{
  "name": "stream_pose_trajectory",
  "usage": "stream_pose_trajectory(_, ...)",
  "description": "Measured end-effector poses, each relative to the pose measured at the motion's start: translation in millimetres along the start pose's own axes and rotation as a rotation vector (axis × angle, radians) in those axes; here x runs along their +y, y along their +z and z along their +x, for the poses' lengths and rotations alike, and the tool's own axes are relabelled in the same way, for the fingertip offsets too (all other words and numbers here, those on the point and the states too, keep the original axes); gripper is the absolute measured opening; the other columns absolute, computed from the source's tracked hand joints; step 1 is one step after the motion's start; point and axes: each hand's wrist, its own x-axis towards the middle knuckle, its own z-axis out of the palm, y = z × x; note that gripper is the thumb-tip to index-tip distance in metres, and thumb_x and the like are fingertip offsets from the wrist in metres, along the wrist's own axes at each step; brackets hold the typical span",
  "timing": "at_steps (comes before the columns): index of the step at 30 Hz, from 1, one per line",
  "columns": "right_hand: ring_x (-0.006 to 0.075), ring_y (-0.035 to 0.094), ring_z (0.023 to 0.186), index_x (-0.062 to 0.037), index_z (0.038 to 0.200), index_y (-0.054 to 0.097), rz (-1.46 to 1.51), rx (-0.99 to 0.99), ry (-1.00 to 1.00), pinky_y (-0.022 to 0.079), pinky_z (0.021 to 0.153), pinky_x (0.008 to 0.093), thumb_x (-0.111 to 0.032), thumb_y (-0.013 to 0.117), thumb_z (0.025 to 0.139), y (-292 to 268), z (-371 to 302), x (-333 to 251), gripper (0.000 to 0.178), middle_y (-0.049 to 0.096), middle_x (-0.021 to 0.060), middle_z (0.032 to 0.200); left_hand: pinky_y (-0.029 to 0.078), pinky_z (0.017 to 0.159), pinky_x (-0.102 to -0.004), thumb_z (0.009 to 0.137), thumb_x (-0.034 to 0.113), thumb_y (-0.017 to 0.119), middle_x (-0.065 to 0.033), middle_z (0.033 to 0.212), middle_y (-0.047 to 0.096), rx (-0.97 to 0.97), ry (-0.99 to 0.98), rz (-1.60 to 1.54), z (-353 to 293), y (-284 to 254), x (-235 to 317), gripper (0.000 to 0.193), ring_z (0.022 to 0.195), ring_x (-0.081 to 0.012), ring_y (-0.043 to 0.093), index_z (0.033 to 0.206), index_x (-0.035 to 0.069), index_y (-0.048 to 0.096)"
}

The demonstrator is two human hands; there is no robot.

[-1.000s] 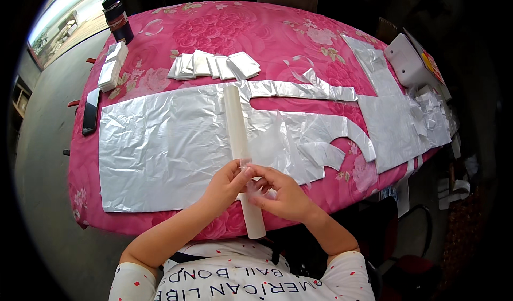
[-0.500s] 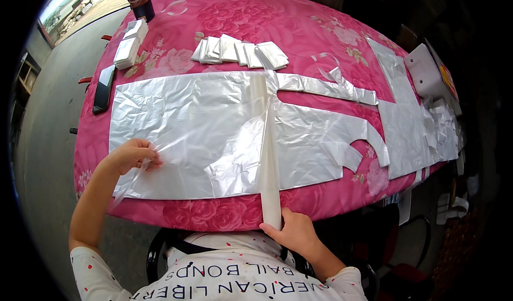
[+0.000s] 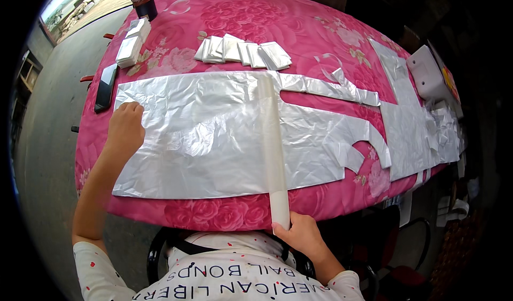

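A stack of thin silvery-white plastic aprons lies flat on the table, its neck loop and straps pointing right. Across it, from far to near, rests a pale translucent tube whose close end sticks out past the table edge. My right hand grips that end, thumb along its side. Close to the far left corner of the plastic, my left hand is closed with curled fingers at the film's edge; the fingertips are mostly hidden.
Folded white packets lie in a row beyond the aprons. Two packet stacks, a phone and a dark bottle line the left side. More plastic aprons and a white box are at the right.
My left hand has moved away from me to the far left corner, and the lifted film now lies flatter. My right hand and the tube have shifted slightly right.
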Motion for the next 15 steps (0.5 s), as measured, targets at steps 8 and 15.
stream_pose_trajectory(8,0.0357,0.062,0.07,-0.0008,0.085,0.063,0.001,-0.022,-0.009,0.049,0.065,0.0405,-0.04,0.062,0.073,0,-1,5,0.041,0.063,0.0188,0.073,0.027,0.105,-0.0438,0.078,0.009,0.054,-0.0236,0.138,0.032,0.017,0.366,-0.741,-7,45,191,0.057,0.128,-0.0377,0.03,0.128,-0.009,0.035)
stream_pose_trajectory(15,0.0359,0.062,0.068,-0.0005,0.084,0.063,-0.022,-0.035,-0.006,0.049,0.063,0.0399,-0.043,0.062,0.075,-3,-1,4,0.043,0.062,0.019,0.07,0.018,0.109,-0.0471,0.078,0.016,0.049,-0.0268,0.141,0.024,-0.032,0.323,-0.578,-12,70,221,0.065,0.133,-0.0384,0.022,0.132,-0.012,0.028)
